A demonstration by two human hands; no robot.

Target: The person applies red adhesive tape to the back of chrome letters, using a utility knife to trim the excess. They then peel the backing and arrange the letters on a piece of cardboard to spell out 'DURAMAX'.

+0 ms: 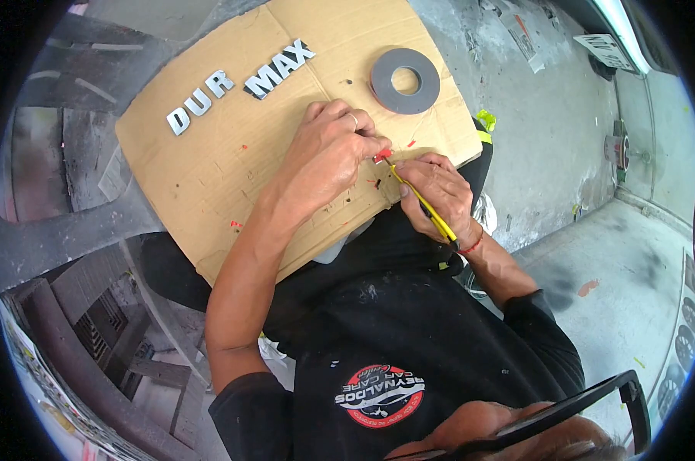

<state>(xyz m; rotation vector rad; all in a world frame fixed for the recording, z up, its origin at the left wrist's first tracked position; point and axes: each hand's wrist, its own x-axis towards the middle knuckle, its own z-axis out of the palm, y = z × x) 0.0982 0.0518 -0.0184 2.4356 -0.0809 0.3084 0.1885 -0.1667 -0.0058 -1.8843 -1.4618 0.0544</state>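
My left hand [328, 146], with a ring on one finger, is closed in a pinch over the cardboard. Its fingertips hold a small red-faced piece [382, 156] with a bit of silver at its edge, mostly hidden by the fingers. My right hand [442, 196] is wrapped round a slim yellow cutter knife [424, 201], its tip right at the red-faced piece. Beyond the hands, chrome letters [209, 100] reading "DUR" and more letters [280, 67] reading "MAX" lie with a gap between them. A roll of grey tape [428, 81] with a red edge lies flat near the far right side.
The cardboard sheet [186, 173] rests across the lap, with red and dark scraps [236, 224] scattered on it. A concrete floor [536, 180] stretches to the right, where a licence plate [605, 52] shows. Dark metal parts [86, 292] stand at the left.
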